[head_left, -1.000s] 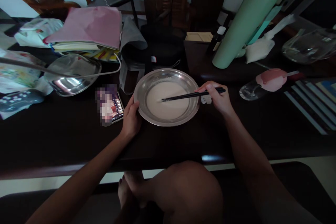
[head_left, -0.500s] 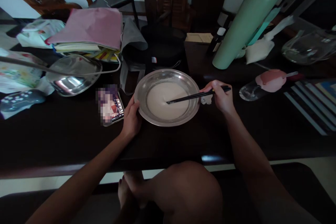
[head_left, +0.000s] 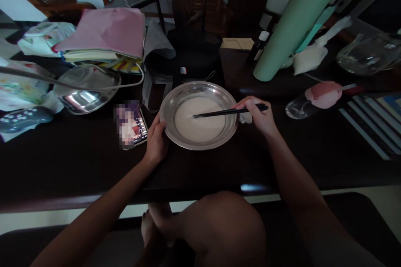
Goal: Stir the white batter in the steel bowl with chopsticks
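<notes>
A shallow metal bowl (head_left: pixel 229 133) stands on the dark table, holding a smooth, off-white liquid (head_left: pixel 200 127). My left hand (head_left: pixel 157 139) grips the bowl's left rim, thumb on top and the other fingers partly hidden beneath. In my right hand (head_left: pixel 258 116), fingers are closed round black chopsticks (head_left: pixel 219 112) that slant left over the bowl. Their tips dip into the liquid near its middle. A crumpled white tissue (head_left: pixel 246 117) lies just under my right hand, by the bowl's right rim.
Left of the bowl lie a lit phone (head_left: pixel 133 125), an upturned-looking metal basin (head_left: pixel 87 89) and a game controller (head_left: pixel 26 119). Behind are a pink folder (head_left: pixel 103 31) on papers and a black bag (head_left: pixel 194 56). A green thermos (head_left: pixel 291 33), pink-capped bottle (head_left: pixel 322 94) and books (head_left: pixel 372 121) stand right.
My right hand has shifted slightly left, and the chopstick tips have moved left and a little up through the liquid. My left hand still grips the rim.
</notes>
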The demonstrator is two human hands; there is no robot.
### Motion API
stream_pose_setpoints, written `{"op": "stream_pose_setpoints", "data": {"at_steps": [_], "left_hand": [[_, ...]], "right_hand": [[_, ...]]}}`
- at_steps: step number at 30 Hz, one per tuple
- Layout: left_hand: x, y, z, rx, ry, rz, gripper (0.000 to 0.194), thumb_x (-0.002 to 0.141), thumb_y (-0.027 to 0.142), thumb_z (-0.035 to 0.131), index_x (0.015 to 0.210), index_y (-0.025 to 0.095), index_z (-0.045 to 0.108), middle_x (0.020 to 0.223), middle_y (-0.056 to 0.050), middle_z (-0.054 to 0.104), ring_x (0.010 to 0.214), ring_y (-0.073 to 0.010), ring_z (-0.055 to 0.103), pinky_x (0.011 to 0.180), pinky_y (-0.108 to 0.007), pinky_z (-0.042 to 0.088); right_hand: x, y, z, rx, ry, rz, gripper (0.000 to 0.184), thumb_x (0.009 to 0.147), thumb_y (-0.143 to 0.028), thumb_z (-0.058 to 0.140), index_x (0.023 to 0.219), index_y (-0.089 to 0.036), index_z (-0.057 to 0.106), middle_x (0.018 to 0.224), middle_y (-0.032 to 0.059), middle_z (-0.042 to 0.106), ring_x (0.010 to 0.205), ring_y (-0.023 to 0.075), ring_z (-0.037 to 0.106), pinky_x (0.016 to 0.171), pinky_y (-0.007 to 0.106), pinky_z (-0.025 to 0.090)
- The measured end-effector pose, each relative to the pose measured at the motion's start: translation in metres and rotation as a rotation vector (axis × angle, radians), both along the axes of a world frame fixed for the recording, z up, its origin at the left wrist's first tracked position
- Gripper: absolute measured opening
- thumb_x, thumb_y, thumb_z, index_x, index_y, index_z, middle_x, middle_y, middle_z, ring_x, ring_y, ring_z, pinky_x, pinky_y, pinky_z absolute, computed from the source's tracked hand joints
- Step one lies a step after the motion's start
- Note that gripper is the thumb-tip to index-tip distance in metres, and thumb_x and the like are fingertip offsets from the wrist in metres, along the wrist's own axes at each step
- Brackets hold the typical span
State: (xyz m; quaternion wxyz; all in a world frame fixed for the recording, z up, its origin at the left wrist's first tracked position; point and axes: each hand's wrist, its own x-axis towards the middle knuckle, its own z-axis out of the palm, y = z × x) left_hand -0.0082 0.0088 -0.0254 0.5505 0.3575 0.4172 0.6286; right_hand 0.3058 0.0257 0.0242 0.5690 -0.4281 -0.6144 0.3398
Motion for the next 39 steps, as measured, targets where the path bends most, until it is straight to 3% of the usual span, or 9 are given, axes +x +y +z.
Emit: {"op": "stream_pose_setpoints", "data": {"at_steps": [5,10,15,20,25,30,35,39], "left_hand": [[-0.0007,-0.0004,0.0004,-0.027,-0.001,-0.013,0.039,0.082,0.032,0.079,0.119,0.019,0.075,0.118,-0.008,0.081,0.123,-0.0299,0.073,0.100,-0.035,0.062],[0.0005,0.0003,0.0016,-0.016,-0.022,-0.005,0.038,0.081,0.032,0.081,0.116,0.019,0.076,0.117,-0.007,0.081,0.117,-0.0280,0.074,0.098,-0.033,0.062],[0.0017,0.0000,0.0044,-0.033,0.000,0.012,0.033,0.078,0.032,0.081,0.109,0.019,0.078,0.117,-0.006,0.081,0.117,-0.0286,0.074,0.092,-0.030,0.063],[0.0016,-0.0009,0.0044,-0.022,0.008,0.000,0.039,0.079,0.036,0.082,0.114,0.021,0.076,0.115,-0.005,0.082,0.123,-0.0301,0.072,0.102,-0.036,0.061],[0.0008,-0.0010,0.0034,-0.030,0.009,0.001,0.039,0.079,0.039,0.085,0.113,0.021,0.077,0.117,-0.006,0.082,0.119,-0.0295,0.074,0.096,-0.034,0.063],[0.0008,-0.0008,0.0029,-0.015,-0.005,-0.001,0.038,0.079,0.038,0.085,0.112,0.022,0.078,0.115,-0.005,0.083,0.116,-0.0302,0.075,0.098,-0.036,0.063],[0.0015,-0.0017,0.0050,-0.039,-0.013,0.010,0.038,0.078,0.036,0.084,0.113,0.022,0.078,0.116,-0.006,0.082,0.118,-0.0316,0.074,0.098,-0.037,0.063],[0.0015,-0.0016,0.0040,-0.034,0.020,0.011,0.035,0.081,0.034,0.080,0.114,0.021,0.076,0.119,-0.007,0.081,0.121,-0.0310,0.073,0.100,-0.037,0.062]], "right_hand": [[0.0005,-0.0006,-0.0003,-0.004,0.065,-0.050,0.050,0.093,-0.068,0.070,0.068,-0.026,0.078,0.072,0.0035,0.081,0.066,0.0183,0.077,0.063,0.032,0.064],[0.0010,0.0003,-0.0008,-0.011,-0.001,-0.002,0.045,0.091,-0.068,0.073,0.073,-0.027,0.081,0.078,0.0031,0.083,0.076,0.0192,0.080,0.077,0.034,0.067],[0.0019,0.0012,-0.0008,-0.013,0.052,-0.032,0.053,0.091,-0.071,0.070,0.066,-0.025,0.077,0.066,0.0028,0.078,0.065,0.0188,0.077,0.067,0.033,0.066],[0.0003,-0.0001,-0.0001,-0.026,-0.002,-0.006,0.048,0.089,-0.070,0.073,0.072,-0.026,0.080,0.077,0.0029,0.082,0.074,0.0189,0.080,0.076,0.034,0.067],[0.0009,0.0000,-0.0009,-0.028,0.049,-0.035,0.052,0.092,-0.070,0.071,0.066,-0.025,0.077,0.066,0.0023,0.077,0.065,0.0178,0.076,0.065,0.031,0.064],[-0.0004,-0.0006,0.0002,-0.019,0.005,-0.012,0.045,0.090,-0.068,0.074,0.073,-0.027,0.081,0.078,0.0024,0.083,0.076,0.0186,0.080,0.077,0.033,0.066],[0.0011,-0.0003,-0.0009,-0.040,0.036,-0.051,0.051,0.091,-0.071,0.070,0.067,-0.026,0.077,0.069,0.0025,0.079,0.068,0.0193,0.078,0.069,0.034,0.066],[0.0001,-0.0008,0.0003,-0.031,-0.019,0.006,0.047,0.090,-0.070,0.072,0.072,-0.027,0.079,0.077,0.0024,0.082,0.077,0.0198,0.080,0.079,0.035,0.067]]}}
